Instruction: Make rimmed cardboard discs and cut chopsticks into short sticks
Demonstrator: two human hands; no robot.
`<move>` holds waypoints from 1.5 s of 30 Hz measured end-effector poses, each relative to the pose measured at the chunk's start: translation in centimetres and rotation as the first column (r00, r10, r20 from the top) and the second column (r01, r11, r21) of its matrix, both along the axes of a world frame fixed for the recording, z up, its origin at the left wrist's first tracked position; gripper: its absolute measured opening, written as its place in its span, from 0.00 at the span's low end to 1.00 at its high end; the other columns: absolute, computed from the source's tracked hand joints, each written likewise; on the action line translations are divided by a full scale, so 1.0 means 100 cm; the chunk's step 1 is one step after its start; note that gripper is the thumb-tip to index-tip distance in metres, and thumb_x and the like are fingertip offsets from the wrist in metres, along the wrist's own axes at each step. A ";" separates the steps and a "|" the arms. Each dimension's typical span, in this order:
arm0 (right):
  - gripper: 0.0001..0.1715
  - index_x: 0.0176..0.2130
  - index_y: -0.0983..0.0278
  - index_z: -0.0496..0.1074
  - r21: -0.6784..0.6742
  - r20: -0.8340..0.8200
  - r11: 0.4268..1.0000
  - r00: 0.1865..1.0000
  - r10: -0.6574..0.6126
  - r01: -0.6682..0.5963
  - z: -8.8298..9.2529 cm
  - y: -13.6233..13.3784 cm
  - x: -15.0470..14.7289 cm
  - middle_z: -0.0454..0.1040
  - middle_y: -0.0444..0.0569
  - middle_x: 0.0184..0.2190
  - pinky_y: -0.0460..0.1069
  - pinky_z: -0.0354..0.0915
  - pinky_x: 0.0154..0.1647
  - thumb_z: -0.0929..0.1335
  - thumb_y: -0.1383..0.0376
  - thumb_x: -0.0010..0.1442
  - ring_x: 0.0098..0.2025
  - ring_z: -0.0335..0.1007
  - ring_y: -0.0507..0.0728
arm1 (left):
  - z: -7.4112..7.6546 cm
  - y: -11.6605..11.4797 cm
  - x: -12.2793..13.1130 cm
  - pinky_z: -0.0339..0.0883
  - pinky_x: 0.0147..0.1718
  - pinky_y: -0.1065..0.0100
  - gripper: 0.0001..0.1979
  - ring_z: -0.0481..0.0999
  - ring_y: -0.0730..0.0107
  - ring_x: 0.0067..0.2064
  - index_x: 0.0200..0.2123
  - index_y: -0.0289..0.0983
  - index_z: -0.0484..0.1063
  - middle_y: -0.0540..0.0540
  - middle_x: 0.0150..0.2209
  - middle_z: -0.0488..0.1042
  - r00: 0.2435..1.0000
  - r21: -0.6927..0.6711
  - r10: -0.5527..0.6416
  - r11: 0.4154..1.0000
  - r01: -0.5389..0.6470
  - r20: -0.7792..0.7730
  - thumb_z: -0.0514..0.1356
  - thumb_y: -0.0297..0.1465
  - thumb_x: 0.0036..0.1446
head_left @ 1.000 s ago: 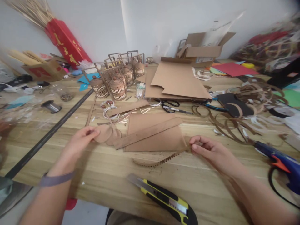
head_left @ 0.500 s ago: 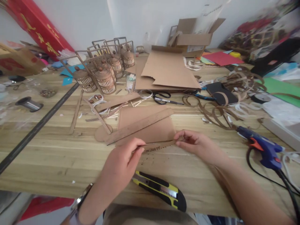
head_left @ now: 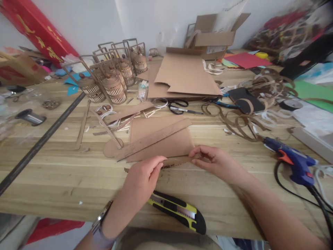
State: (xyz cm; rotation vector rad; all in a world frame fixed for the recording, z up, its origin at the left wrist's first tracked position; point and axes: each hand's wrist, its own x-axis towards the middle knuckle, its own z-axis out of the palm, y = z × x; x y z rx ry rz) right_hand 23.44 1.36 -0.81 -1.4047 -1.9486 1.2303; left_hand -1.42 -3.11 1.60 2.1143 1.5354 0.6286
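A narrow strip of cardboard (head_left: 177, 161) with dark marks along it is stretched between my two hands, just above the table. My left hand (head_left: 147, 173) pinches it between thumb and fingers, and its loose end sticks out left of that hand. At the strip's right end, my right hand (head_left: 208, 159) has thumb and fingertips closed on it. Right behind lies a cardboard sheet (head_left: 161, 147) with a longer cardboard strip (head_left: 156, 139) slanting across it. A yellow and black utility knife (head_left: 179, 211) rests on the table in front of my hands.
Several small lidded baskets with tall handles (head_left: 114, 90) stand at the back left. Scissors (head_left: 178, 106) and a pen lie behind the sheet. On the right are a blue glue gun (head_left: 293, 159) with its cord and curled brown strips (head_left: 239, 121). A dark bar (head_left: 44, 142) crosses the left side.
My left hand has slid right along the strip, closer to my right hand, so the strip's left end now shows behind it. My right hand stays near the same spot, still holding.
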 end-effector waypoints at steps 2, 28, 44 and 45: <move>0.10 0.35 0.60 0.73 0.017 -0.005 1.000 1.000 -0.010 0.010 0.000 -0.001 0.000 0.75 0.45 0.30 0.49 0.65 0.33 0.67 0.57 0.56 0.31 0.70 0.55 | 0.000 0.000 -0.001 0.72 0.37 0.69 0.13 0.82 0.65 0.38 0.45 0.40 0.76 0.49 0.40 0.83 1.000 0.011 0.003 1.000 -0.003 -0.006 0.52 0.28 0.65; 0.16 0.50 0.61 0.74 0.512 0.168 0.809 0.957 0.237 -0.290 0.037 -0.005 -0.046 0.78 0.51 0.36 0.49 0.70 0.37 0.65 0.70 0.64 0.39 0.74 0.57 | 0.001 0.002 0.003 0.71 0.36 0.68 0.15 0.82 0.62 0.37 0.43 0.40 0.77 0.46 0.38 0.83 0.998 0.038 -0.040 0.998 0.042 -0.041 0.53 0.21 0.60; 0.05 0.37 0.64 0.72 0.547 0.376 0.749 0.909 0.179 -0.374 0.032 -0.005 -0.059 0.76 0.51 0.33 0.52 0.63 0.40 0.66 0.68 0.64 0.38 0.71 0.59 | 0.000 0.004 0.004 0.72 0.35 0.67 0.16 0.82 0.62 0.36 0.42 0.40 0.77 0.46 0.37 0.83 0.995 0.050 -0.024 0.998 0.029 -0.100 0.53 0.20 0.59; 0.05 0.37 0.64 0.72 0.554 0.381 0.742 0.907 0.177 -0.377 0.032 -0.005 -0.059 0.76 0.51 0.33 0.53 0.62 0.40 0.65 0.68 0.65 0.38 0.71 0.59 | -0.001 0.004 0.004 0.72 0.35 0.67 0.15 0.82 0.61 0.36 0.42 0.40 0.77 0.45 0.37 0.83 0.994 0.041 -0.017 0.999 0.022 -0.112 0.53 0.20 0.60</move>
